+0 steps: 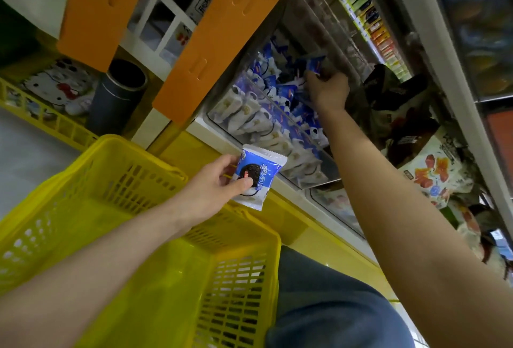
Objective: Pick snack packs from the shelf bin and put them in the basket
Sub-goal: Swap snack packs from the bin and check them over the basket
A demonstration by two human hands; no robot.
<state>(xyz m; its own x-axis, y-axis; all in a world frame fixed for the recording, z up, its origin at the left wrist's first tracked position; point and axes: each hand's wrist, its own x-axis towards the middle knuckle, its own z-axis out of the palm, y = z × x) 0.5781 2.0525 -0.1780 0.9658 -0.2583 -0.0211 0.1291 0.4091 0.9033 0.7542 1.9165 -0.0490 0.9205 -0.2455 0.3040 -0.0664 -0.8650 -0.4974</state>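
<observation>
Centre frame: our left hand pinched a glossy blue-white cookie pack, Chinese-lettered — upper right, right hand gripped a blue pack.

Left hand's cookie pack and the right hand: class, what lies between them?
In the head view, rows of white and blue snack packs inside the clear shelf bin fill that stretch, from cookie pack to right hand.

Head-worn wide view, tilted, looking down close over basket toward shelf bin
</observation>
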